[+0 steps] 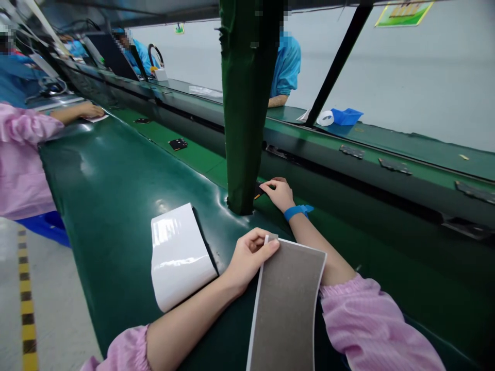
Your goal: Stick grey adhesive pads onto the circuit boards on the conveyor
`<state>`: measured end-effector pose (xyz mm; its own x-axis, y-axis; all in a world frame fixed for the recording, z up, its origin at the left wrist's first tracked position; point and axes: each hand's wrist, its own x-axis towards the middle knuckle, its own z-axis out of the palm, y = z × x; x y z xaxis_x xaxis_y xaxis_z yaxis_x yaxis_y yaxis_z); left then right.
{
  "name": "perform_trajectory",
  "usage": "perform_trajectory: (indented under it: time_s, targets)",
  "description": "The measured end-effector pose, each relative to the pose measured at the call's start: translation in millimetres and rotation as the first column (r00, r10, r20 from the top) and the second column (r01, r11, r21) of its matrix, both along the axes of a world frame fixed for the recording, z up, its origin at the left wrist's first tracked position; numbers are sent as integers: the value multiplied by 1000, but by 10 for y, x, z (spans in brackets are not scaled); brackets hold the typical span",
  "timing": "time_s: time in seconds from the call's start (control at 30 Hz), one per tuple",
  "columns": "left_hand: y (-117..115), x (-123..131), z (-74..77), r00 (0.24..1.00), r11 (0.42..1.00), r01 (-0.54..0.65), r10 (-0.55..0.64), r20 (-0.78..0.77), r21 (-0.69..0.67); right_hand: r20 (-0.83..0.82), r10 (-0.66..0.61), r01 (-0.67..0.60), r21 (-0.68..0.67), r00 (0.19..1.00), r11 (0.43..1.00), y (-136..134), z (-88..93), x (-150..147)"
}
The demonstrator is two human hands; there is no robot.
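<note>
My left hand [251,255] is closed, thumb over fingers, on the top left corner of a grey sheet with a white border [288,304]. A small grey piece [272,237] shows at that corner beside the thumb. Further off, my right hand [279,193], with a blue wrist band [298,211], pinches the edge of a small black circuit board [258,191] beside the green-wrapped post. The post hides part of that board. On the mat left of my left hand lies a curled glossy white sheet [180,257].
The green-wrapped post [243,113] rises from the bench's green mat [116,170]. Black boards [178,144] lie along the green strip behind it, with several more on the far strip. A pink-sleeved person [23,154] works at left; people in blue are opposite. A blue tray [347,117] stands at back right.
</note>
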<state>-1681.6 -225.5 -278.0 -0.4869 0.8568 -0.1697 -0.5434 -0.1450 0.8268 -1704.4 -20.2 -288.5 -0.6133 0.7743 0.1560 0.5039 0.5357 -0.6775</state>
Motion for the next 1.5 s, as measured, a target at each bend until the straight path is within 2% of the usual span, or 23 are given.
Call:
perform_trajectory:
  time_s: [0.33, 0.47, 0.57, 0.67, 0.77, 0.83, 0.93, 1.0, 1.07, 1.13, 1.2, 1.27, 1.37, 1.43, 1.5]
  targets:
    - [-9, -18, 30, 999, 1000, 31, -31, 5, 0, 86, -66, 61, 61, 994, 996, -72, 11, 108]
    - [-7, -15, 35, 999, 999, 36, -36, 5, 14, 85, -126, 122, 47, 988, 991, 31, -23, 170]
    - [1, -13, 53, 999, 999, 39, -39, 6, 24, 41, -117, 117, 18, 992, 993, 116, 0, 198]
    - [7, -12, 76, 999, 999, 40, -40, 4, 22, 56, 2, -6, 74, 998, 997, 75, 65, 145]
    - [11, -13, 84, 999, 999, 35, -34, -8, 17, 268, 153, -219, 236, 951, 947, -68, 139, 44]
    - [12, -14, 84, 999, 999, 29, -29, -18, 17, 392, 174, -306, 305, 903, 902, -146, 192, 2]
    - [10, -13, 94, 999, 1000, 30, -30, -20, 6, 412, 202, -345, 311, 889, 885, -155, 285, 34]
    - [7, -12, 103, 999, 1000, 30, -30, -13, -5, 291, 266, -351, 295, 919, 889, -102, 339, 123]
    - [5, -11, 106, 1000, 1000, 27, -27, -12, -8, 59, 326, -329, 279, 944, 902, -32, 358, 258]
    - [5, -10, 102, 1000, 1000, 24, -24, -20, -6, -203, 349, -302, 229, 915, 925, 37, 315, 433]
    - [7, -10, 96, 999, 1000, 20, -20, -32, -3, -359, 346, -311, 154, 867, 938, 102, 214, 646]
    - [10, -9, 98, 999, 1000, 16, -16, -41, -3, -342, 351, -343, 87, 872, 935, 157, 100, 886]
    - [11, -7, 117, 999, 1000, 18, -18, -51, -5, -109, 321, -320, 29, 941, 947, 172, 36, 1228]
    - [9, -3, 127, 998, 1000, 15, -15, -62, -2, -29, 241, -239, 48, 970, 970, 92, 109, 1384]
    - [11, 3, 121, 997, 1000, 2, -2, -80, 0, -60, 165, -161, 68, 984, 985, -76, 251, 1461]
